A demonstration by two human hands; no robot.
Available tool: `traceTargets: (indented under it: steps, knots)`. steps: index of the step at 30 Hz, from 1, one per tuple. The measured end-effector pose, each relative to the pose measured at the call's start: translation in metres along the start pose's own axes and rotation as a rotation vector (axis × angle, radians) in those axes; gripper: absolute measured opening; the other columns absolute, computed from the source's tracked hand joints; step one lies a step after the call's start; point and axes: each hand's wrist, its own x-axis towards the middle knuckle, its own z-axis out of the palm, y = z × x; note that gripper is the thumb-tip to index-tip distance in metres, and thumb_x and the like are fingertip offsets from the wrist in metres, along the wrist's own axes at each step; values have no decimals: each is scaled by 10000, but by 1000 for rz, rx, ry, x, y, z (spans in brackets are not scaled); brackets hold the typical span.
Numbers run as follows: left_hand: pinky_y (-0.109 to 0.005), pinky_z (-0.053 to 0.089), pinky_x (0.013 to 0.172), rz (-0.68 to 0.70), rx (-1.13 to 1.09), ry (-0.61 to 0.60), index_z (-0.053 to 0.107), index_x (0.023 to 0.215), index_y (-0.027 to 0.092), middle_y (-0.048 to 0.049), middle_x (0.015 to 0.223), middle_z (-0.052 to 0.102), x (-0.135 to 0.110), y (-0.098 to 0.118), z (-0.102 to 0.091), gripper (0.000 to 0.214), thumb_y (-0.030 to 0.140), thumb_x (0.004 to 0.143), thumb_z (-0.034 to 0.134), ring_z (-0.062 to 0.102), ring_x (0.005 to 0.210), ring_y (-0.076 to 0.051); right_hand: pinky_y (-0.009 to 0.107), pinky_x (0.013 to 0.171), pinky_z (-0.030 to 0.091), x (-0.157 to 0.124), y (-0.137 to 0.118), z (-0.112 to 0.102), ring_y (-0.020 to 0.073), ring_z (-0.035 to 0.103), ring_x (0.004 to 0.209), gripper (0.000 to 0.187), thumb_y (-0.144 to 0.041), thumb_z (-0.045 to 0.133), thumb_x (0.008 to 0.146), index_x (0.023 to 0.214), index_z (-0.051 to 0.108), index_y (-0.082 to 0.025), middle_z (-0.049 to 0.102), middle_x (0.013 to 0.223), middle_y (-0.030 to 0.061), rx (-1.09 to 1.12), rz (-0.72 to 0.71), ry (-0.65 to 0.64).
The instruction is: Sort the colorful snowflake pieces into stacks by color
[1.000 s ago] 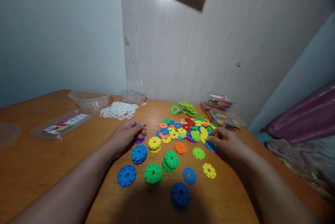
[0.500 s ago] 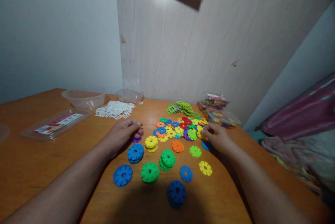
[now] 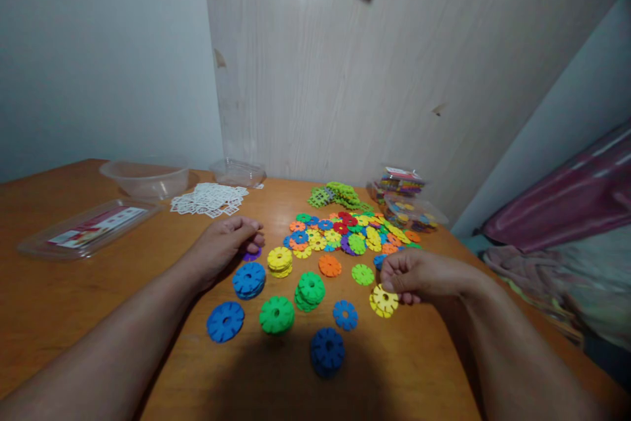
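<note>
Many flat, notched plastic discs in mixed colours lie in a pile (image 3: 348,234) on the wooden table (image 3: 59,289). Nearer me they sit sorted by colour: blue stacks (image 3: 249,278), a yellow stack (image 3: 279,259), green stacks (image 3: 309,289) and single discs. My left hand (image 3: 224,247) rests curled on the table over a purple disc (image 3: 251,254). My right hand (image 3: 419,275) is closed in a pinch on a yellow disc (image 3: 384,301), which lies over another yellow disc on the table.
A clear bowl (image 3: 146,178) and a small clear tub (image 3: 238,172) stand at the back. White lattice pieces (image 3: 207,198) lie beside them. A clear lid with a label (image 3: 86,228) is at the left. Green square pieces (image 3: 335,195) and clear boxes of pieces (image 3: 407,201) sit behind the pile.
My right hand drew back from the mixed pile toward me with a yellow disc and brought it down onto the lone yellow disc. The left hand stayed put.
</note>
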Motion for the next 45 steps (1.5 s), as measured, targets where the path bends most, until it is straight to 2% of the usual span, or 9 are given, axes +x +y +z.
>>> traceTargets:
  steps: [5,14,20,28,33,36,39,42,45]
  knots:
    - [-229,450,581,-8,-12,14,631,901,137,-56,783,680,-1,2,1,350,444,748,699,579,618,-108,170,424,321,3,6,-2,56,441,454,289,-433,681,760,765,577,-163,542,568,-39,-12,27,59]
    - [-246,459,606,3,-11,-2,636,908,140,-64,796,687,0,0,0,352,454,755,685,595,642,-125,249,516,354,44,36,-28,125,473,571,306,-472,614,766,824,603,-172,547,663,-4,-197,-206,862]
    - [-240,455,607,6,1,-2,623,911,141,-60,801,680,-1,0,0,335,443,774,674,585,645,-117,276,636,390,58,29,-26,199,559,785,585,-591,601,770,1207,641,-206,606,883,59,-630,-88,926]
    - [-252,460,599,-4,10,22,628,888,133,-71,786,685,-3,5,3,342,436,743,696,597,643,-128,271,644,363,56,18,-24,198,567,764,309,-431,519,849,878,734,-212,634,841,64,-763,-50,905]
    - [-245,459,602,-12,-7,14,627,906,137,-59,784,681,-2,4,2,350,442,748,693,589,632,-117,277,640,372,38,15,-28,202,561,767,257,-364,501,837,798,684,-187,648,808,68,-607,-136,1079]
    - [-238,451,589,-12,-13,14,630,894,137,-59,780,683,-2,4,2,344,435,737,703,582,620,-111,243,530,339,18,7,-21,142,496,603,262,-425,534,811,742,596,-180,577,658,16,-254,-182,944]
    - [-238,447,579,-11,-17,19,630,876,140,-57,773,683,-2,4,3,335,428,725,710,583,616,-114,213,437,250,2,1,-11,82,382,461,282,-457,618,764,745,551,-184,495,553,-39,31,-120,532]
    - [-235,450,584,-16,-16,25,628,876,141,-55,777,683,-3,5,4,342,437,726,709,583,620,-112,198,417,240,-3,2,-5,63,373,428,282,-447,662,755,782,572,-181,514,557,-47,88,-51,211]
    - [-233,452,585,-18,-13,26,628,885,141,-54,779,683,-3,5,3,351,445,728,708,582,623,-112,185,425,288,-1,5,-5,62,411,444,286,-447,671,767,788,611,-168,539,575,-37,30,-14,78]
